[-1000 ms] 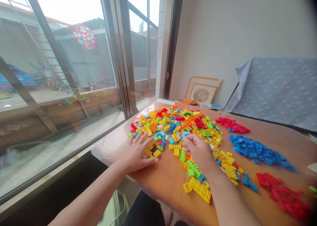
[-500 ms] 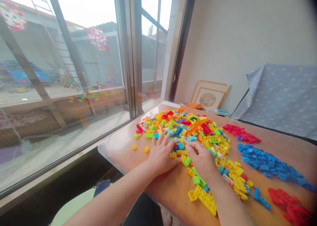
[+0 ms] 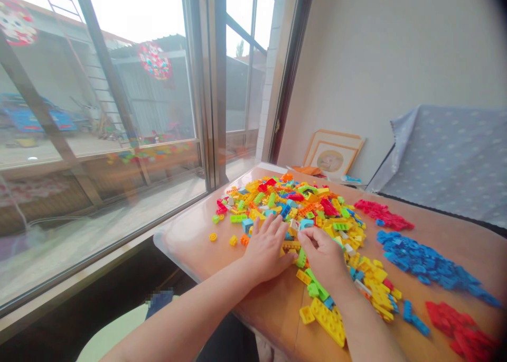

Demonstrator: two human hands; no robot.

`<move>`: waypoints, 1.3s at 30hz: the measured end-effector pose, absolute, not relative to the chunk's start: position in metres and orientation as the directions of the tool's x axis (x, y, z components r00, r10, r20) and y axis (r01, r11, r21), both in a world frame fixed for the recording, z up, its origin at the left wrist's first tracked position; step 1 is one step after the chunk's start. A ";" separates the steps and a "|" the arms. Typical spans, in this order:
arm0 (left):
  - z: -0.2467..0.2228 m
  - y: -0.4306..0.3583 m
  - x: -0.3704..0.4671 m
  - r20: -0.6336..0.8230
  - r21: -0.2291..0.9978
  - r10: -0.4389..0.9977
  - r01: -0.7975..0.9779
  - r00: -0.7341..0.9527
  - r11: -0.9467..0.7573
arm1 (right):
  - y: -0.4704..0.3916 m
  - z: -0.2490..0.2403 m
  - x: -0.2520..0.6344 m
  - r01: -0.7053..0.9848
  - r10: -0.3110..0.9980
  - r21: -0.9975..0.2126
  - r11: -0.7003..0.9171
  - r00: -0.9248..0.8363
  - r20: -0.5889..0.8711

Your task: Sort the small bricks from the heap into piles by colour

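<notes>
Table (image 3: 273, 319), brown, clear-covered. Crimson pile (image 3: 384, 214): two o'clock of the right hand (image 3: 322, 252). Blue pile (image 3: 435, 261): three o'clock. Red pile (image 3: 459, 327): four o'clock. Framed picture (image 3: 331, 158): twelve o'clock, beyond the table. Right forearm: hides part of the strewn bricks.

Mixed brick heap (image 3: 295, 197): twelve o'clock of both hands. Left hand (image 3: 268, 250): fingers spread over its near edge. Right hand: fingers curled, thumb against index; gripped piece, cannot tell. Light-blue brick (image 3: 306, 223): just beyond those fingertips.

Heap: plastic, studded; yellow, green, orange, red, blue, white; loosely jumbled.
</notes>
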State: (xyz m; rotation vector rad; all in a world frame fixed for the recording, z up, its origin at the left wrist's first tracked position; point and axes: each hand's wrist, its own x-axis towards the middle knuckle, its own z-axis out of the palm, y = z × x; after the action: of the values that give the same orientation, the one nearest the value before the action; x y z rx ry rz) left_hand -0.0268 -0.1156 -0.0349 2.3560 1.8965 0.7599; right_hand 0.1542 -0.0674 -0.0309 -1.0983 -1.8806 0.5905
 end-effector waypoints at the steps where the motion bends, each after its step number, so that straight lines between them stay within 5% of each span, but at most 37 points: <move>1: -0.035 -0.117 -0.028 0.363 0.309 0.922 0.915 0.138 -0.259 | -0.068 -0.031 0.154 0.457 0.866 -0.736 0.499 -0.249 0.433; 10: -0.036 -0.140 -0.059 0.452 0.301 0.889 0.924 0.078 -0.234 | -0.069 -0.033 0.153 0.466 0.873 -0.738 0.488 -0.240 0.426; 14: -0.047 -0.142 -0.104 0.532 0.427 0.818 0.904 -0.219 -0.036 | -0.068 -0.033 0.155 0.468 0.876 -0.741 0.481 -0.217 0.431; 18: -0.059 -0.134 -0.141 0.417 0.609 0.786 0.783 -0.456 0.131 | -0.068 -0.035 0.154 0.475 0.876 -0.737 0.481 -0.221 0.429; 23: -0.057 -0.128 -0.127 0.266 0.700 0.881 0.706 -0.391 0.102 | -0.069 -0.036 0.152 0.468 0.866 -0.729 0.499 -0.244 0.436; 28: -0.052 -0.125 -0.081 0.179 0.661 0.936 0.742 -0.303 0.114 | -0.069 -0.036 0.153 0.468 0.872 -0.736 0.489 -0.240 0.426; 39: -0.060 -0.120 -0.061 0.207 0.635 0.948 0.771 -0.242 0.058 | -0.072 -0.033 0.151 0.485 0.866 -0.718 0.499 -0.260 0.426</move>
State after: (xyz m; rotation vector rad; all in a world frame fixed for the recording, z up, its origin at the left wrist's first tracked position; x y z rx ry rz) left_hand -0.0611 -0.1199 -0.0598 1.7419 2.0730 0.9608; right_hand 0.1513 -0.0722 -0.0332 -1.1173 -1.9092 0.5775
